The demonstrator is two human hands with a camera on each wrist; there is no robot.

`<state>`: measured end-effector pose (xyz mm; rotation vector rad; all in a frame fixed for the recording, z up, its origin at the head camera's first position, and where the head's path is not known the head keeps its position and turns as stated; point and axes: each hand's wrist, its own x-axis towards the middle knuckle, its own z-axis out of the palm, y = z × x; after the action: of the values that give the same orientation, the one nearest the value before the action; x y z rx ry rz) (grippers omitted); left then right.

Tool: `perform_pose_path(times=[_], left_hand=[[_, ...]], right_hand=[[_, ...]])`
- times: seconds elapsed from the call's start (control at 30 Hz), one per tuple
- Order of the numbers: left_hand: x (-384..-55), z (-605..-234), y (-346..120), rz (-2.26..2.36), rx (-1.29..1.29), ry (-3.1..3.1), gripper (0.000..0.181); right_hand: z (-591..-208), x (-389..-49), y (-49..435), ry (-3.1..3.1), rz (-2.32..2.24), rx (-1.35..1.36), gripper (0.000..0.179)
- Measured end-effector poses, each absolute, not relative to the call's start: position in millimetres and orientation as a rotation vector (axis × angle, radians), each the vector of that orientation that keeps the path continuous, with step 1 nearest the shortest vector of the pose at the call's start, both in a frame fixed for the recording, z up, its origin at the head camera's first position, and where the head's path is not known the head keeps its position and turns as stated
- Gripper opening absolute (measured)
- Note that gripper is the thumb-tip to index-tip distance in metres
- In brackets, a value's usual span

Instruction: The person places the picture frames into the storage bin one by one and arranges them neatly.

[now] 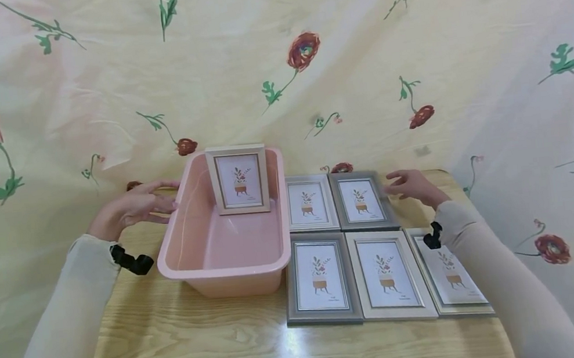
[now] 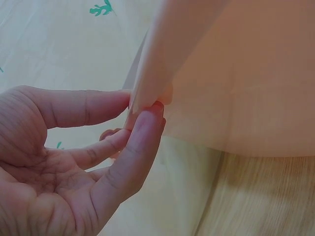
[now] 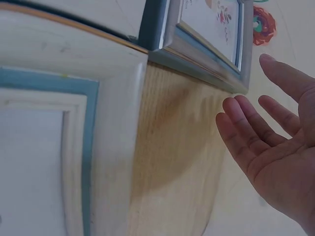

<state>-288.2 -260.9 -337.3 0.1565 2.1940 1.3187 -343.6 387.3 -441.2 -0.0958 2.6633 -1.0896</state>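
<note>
Desk (image 1: 188, 341): wooden, carrying five flat frames beside the tub.
Pink tub (image 1: 222, 261): stood left of the frames.
Left hand (image 1: 130, 210): pinched the tub's far-left rim.
Right hand (image 1: 413, 184): fingers spread, empty, just beside the grey frame (image 1: 361, 200).
Upright frame (image 1: 238, 179): leaned inside the tub's far wall.

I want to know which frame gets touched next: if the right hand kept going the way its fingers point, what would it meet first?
Probably the grey frame in the back row. The right hand is open, fingers pointing left toward that frame's right edge. Depth is unclear, so it may pass just above it.
</note>
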Motion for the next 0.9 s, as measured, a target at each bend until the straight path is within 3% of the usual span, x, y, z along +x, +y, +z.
perform_pose_path(times=[0.9], left_hand=[[-288,-336,-261,1.347,0.123,2.177,0.077]], right_hand=[[-468,-356,378,2.575,-1.146,0.051,0.070]])
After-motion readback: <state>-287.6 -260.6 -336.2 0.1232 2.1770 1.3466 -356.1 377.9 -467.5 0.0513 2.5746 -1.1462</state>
